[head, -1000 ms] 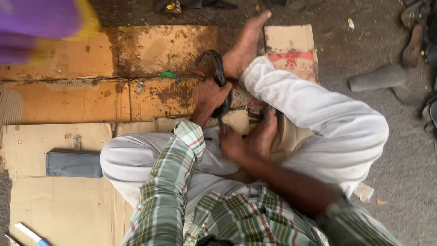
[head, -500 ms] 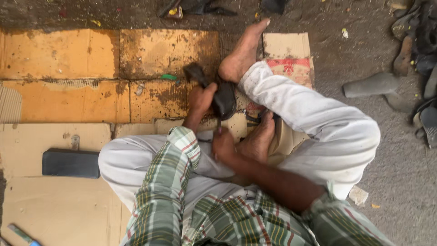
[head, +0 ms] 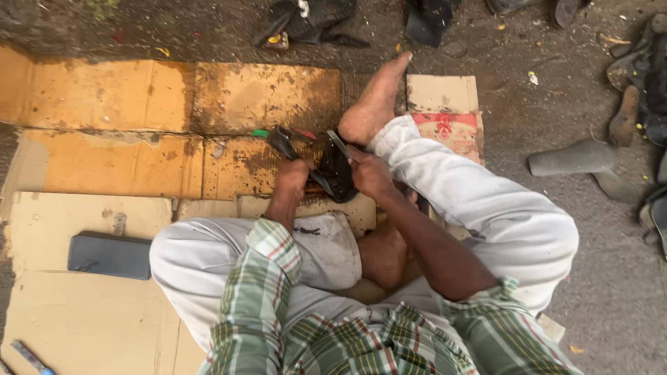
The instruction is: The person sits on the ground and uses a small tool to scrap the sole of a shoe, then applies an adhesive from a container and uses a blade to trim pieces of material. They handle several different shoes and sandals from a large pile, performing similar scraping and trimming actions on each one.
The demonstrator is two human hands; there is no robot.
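Note:
I sit on flattened cardboard with white trousers and a green plaid shirt. My left hand (head: 292, 177) grips a black sandal (head: 332, 173) by its strap end, holding it just above the cardboard in front of my knees. My right hand (head: 368, 170) holds a thin metal blade (head: 339, 144) whose tip rests against the sandal's upper edge. Both hands are closed around what they hold. My bare right foot (head: 375, 104) stretches out just beyond the sandal.
A dark phone (head: 110, 255) lies on the cardboard (head: 104, 160) at my left. A dark rag and small bottle (head: 299, 24) sit at the far edge. Worn shoes and soles (head: 577, 158) lie on the dirt at right. A tool handle (head: 31, 357) lies bottom left.
My right hand rose from near my lap to the sandal, now with the blade against it. My left hand keeps its hold on the sandal. The purple cloth at top left left view.

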